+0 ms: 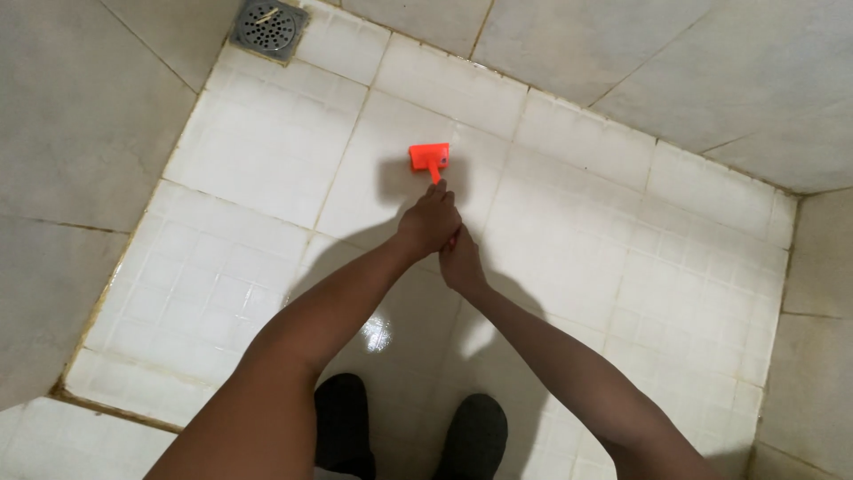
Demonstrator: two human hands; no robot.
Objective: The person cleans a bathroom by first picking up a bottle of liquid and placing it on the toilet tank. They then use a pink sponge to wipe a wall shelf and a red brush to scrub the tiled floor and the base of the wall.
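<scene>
An orange long-handled scrub brush (429,158) rests its head on the white tiled floor (267,169) in front of me. Both my hands grip its handle, one behind the other. My left hand (428,222) is closer to the brush head, and my right hand (461,260) is just behind and under it. Most of the handle is hidden inside my hands. Both arms reach forward from the bottom of the view.
A square metal floor drain (267,27) sits in the far left corner. Grey tiled walls (71,133) enclose the floor at the left, back and right. My two black shoes (404,436) stand on wet, shiny tile at the bottom.
</scene>
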